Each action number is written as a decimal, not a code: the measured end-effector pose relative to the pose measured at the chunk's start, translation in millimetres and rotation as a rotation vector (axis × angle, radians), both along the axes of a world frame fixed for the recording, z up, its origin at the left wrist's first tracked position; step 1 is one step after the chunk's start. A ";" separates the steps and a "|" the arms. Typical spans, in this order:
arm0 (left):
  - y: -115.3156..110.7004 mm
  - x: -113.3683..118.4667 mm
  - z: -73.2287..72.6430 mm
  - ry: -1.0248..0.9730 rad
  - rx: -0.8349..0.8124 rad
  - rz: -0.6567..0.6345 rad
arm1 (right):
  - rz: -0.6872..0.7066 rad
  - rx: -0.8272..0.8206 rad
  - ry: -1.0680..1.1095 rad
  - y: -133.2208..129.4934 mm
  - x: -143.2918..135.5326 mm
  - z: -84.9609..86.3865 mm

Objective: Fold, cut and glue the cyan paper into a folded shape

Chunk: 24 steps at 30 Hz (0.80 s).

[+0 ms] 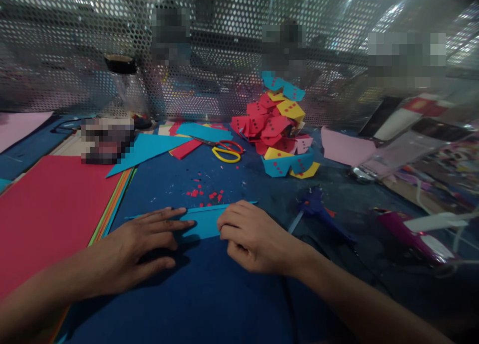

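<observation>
A light blue sheet of paper point(204, 223) lies on the dark blue table, with a narrow folded strip along its far edge. My left hand point(149, 239) rests flat on the sheet's left part, fingers spread and pointing right. On the right part of the sheet, my right hand point(250, 234) presses down with its fingers curled together; whether anything is pinched under them is hidden. Small red paper squares point(213, 196) are scattered just beyond the sheet. Farther back lie scissors point(228, 152) with red and yellow handles.
Colored sheets point(56, 199) are stacked at the left. A pile of folded, dotted paper pieces point(273, 124) stands at the back. A blue glue gun point(325, 214) and a magenta tool point(415, 234) lie at the right. Behind is a perforated metal screen point(217, 50).
</observation>
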<state>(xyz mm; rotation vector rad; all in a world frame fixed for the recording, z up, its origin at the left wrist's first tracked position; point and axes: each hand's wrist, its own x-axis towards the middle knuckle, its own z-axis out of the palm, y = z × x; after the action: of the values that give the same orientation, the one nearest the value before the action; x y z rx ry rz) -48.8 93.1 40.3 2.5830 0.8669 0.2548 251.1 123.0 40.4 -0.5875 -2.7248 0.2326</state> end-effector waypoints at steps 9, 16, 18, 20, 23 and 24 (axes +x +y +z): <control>-2.5 -1.9 -10.1 -0.247 -0.186 0.251 | -0.383 0.049 0.098 7.9 1.7 -3.7; 7.2 4.9 -20.7 -0.331 -0.018 0.427 | -0.477 0.036 -0.043 14.9 2.5 -11.8; 9.3 6.3 -21.5 -0.313 0.022 0.442 | -0.497 -0.015 -0.044 14.7 1.9 -9.7; 10.2 7.8 -20.8 -0.302 0.027 0.450 | -0.516 -0.081 -0.031 14.3 1.1 -7.0; 10.3 10.8 -17.6 -0.294 -0.010 0.476 | -0.530 -0.177 0.004 14.1 -0.3 -4.0; 10.2 12.0 -16.2 -0.297 -0.032 0.497 | -0.532 -0.207 0.018 14.3 -0.8 -3.5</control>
<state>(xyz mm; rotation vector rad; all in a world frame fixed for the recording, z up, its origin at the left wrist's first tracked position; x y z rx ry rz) -36.9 103.3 24.1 2.1830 1.3641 0.7348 250.3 137.3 36.9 -1.3246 -2.4301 0.3783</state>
